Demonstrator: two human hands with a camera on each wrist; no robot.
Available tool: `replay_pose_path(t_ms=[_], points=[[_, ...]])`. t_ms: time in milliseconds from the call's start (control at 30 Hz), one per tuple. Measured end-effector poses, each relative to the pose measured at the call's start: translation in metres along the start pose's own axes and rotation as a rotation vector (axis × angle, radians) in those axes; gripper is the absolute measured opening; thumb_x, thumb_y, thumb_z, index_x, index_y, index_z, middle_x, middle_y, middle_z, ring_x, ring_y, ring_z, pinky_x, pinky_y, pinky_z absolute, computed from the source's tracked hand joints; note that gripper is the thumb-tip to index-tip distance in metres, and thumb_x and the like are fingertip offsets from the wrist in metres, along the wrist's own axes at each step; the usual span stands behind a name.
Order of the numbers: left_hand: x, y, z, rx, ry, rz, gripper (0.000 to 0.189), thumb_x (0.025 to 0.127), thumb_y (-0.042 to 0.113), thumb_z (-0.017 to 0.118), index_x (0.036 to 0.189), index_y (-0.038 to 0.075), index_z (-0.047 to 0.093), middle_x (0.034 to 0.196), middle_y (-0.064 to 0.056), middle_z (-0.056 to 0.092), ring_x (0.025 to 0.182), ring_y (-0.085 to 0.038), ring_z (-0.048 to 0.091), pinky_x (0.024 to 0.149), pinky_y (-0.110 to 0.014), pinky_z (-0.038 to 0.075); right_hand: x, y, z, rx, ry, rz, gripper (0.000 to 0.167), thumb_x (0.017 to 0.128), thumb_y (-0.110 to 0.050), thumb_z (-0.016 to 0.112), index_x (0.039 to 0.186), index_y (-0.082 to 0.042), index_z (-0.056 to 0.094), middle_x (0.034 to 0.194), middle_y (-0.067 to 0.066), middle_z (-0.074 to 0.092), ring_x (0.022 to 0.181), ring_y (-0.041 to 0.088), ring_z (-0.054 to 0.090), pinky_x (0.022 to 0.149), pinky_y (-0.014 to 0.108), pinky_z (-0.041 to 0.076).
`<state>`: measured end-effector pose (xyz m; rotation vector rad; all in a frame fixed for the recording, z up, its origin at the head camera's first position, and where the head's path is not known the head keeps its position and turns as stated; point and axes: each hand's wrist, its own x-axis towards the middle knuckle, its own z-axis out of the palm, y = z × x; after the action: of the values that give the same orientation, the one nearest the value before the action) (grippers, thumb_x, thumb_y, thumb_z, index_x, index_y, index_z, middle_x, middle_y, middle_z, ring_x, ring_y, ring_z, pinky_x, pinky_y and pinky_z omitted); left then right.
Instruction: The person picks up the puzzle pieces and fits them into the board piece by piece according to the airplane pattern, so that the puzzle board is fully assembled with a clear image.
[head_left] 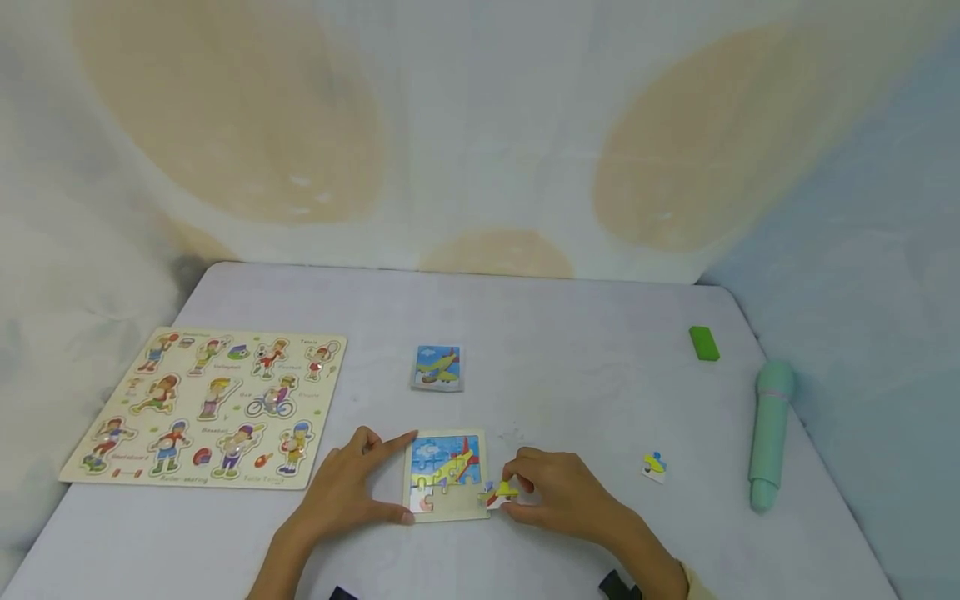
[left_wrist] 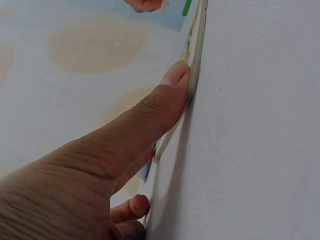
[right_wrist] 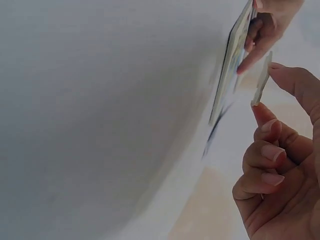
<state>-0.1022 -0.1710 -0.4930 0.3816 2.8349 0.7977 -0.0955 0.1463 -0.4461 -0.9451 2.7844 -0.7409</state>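
A small wooden jigsaw board (head_left: 450, 517) with a yellow plane picture lies on the table, its lower part partly bare. My left hand (head_left: 341, 487) touches the board's left corners with outstretched forefinger and thumb; the left wrist view shows the thumb (left_wrist: 162, 102) against the board's edge (left_wrist: 197, 60). Between thumb and forefinger, my right hand (head_left: 566, 493) pinches a jigsaw piece (head_left: 501, 494) at the board's lower right edge. Edge-on in the right wrist view, that piece (right_wrist: 262, 80) stands apart from the board (right_wrist: 231, 67). Another jigsaw piece (head_left: 654, 468) lies to the right.
Behind the board lies a small plane picture (head_left: 438, 368). A large sports peg puzzle (head_left: 197, 408) covers the table's left side. On the right are a green block (head_left: 704, 343) and a mint-green cylinder (head_left: 770, 437). Patterned cloth (head_left: 480, 125) hangs beyond the table.
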Motion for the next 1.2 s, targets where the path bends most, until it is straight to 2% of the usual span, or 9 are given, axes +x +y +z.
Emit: replay_pose_path(t_ms=[167,333,633,800,967,1000,1067,1133,1200], points=[[0.0,0.0,0.0,0.004,0.005,0.003,0.104,0.046,0.075,0.081,0.142,0.05,0.048,0.103,0.007,0.041,0.076,-0.015,0.038,0.067,-0.028,0.032,0.018,-0.013,0.008,-0.06,-0.08,-0.047,0.025,0.081,-0.036,0.079,0.095,-0.016,0.072,0.071,-0.01,0.046,0.061,-0.003,0.035,0.054,0.014,0.028],[0.0,0.0,0.0,0.005,0.004,-0.002,0.104,0.047,0.074,0.082,0.142,0.05,0.048,0.102,0.007,0.041,0.076,-0.015,0.039,0.068,-0.029,0.033,0.034,-0.025,0.016,-0.12,-0.146,-0.093,0.029,0.084,-0.037,0.076,0.102,-0.014,0.074,0.081,-0.011,0.056,0.064,-0.003,0.039,0.054,0.013,0.032],[0.0,0.001,-0.001,-0.001,0.012,0.002,0.103,0.048,0.071,0.084,0.142,0.05,0.049,0.102,0.008,0.04,0.077,-0.015,0.039,0.069,-0.028,0.033,0.05,-0.034,0.03,-0.193,-0.181,-0.081,0.031,0.085,-0.039,0.076,0.104,-0.015,0.074,0.094,-0.008,0.066,0.069,-0.001,0.049,0.061,0.016,0.04],[0.0,0.0,0.0,0.0,0.017,0.012,0.103,0.048,0.07,0.085,0.142,0.048,0.049,0.1,0.008,0.039,0.077,-0.013,0.037,0.069,-0.028,0.032,0.05,-0.035,0.032,-0.211,-0.166,-0.088,0.029,0.085,-0.036,0.076,0.105,-0.014,0.074,0.098,-0.007,0.069,0.079,0.001,0.06,0.07,0.018,0.049],[0.0,0.0,0.0,0.002,0.023,0.017,0.103,0.048,0.071,0.085,0.142,0.047,0.049,0.099,0.008,0.039,0.077,-0.013,0.038,0.069,-0.028,0.032,0.045,-0.037,0.031,-0.259,-0.181,-0.072,0.045,0.087,-0.044,0.074,0.12,-0.015,0.069,0.106,-0.005,0.068,0.092,0.006,0.066,0.076,0.022,0.053],[0.0,0.0,0.0,0.0,0.024,0.019,0.103,0.048,0.07,0.085,0.142,0.047,0.049,0.099,0.008,0.04,0.077,-0.013,0.038,0.069,-0.028,0.032,0.043,-0.037,0.031,-0.269,-0.184,-0.075,0.048,0.087,-0.046,0.073,0.123,-0.016,0.068,0.107,-0.005,0.067,0.091,0.006,0.066,0.075,0.021,0.052],[0.0,0.0,0.0,-0.001,0.025,0.024,0.103,0.048,0.07,0.085,0.142,0.047,0.049,0.1,0.008,0.04,0.076,-0.013,0.037,0.069,-0.028,0.032,0.036,-0.037,0.029,-0.281,-0.188,-0.093,0.05,0.088,-0.05,0.07,0.128,-0.02,0.066,0.102,-0.005,0.065,0.079,0.003,0.061,0.068,0.017,0.049],[0.0,0.0,0.0,0.003,0.029,0.031,0.103,0.048,0.071,0.084,0.142,0.047,0.05,0.099,0.009,0.039,0.076,-0.013,0.037,0.068,-0.028,0.032,0.029,-0.037,0.028,-0.302,-0.186,-0.121,0.052,0.089,-0.053,0.067,0.132,-0.025,0.065,0.095,-0.006,0.059,0.067,0.001,0.05,0.059,0.014,0.041],[0.0,-0.001,0.0,0.011,0.035,0.038,0.103,0.048,0.071,0.084,0.142,0.047,0.05,0.099,0.009,0.039,0.075,-0.013,0.037,0.068,-0.027,0.032,0.022,-0.036,0.028,-0.327,-0.18,-0.149,0.051,0.089,-0.057,0.065,0.132,-0.029,0.065,0.09,-0.006,0.051,0.062,0.0,0.041,0.053,0.013,0.034]])
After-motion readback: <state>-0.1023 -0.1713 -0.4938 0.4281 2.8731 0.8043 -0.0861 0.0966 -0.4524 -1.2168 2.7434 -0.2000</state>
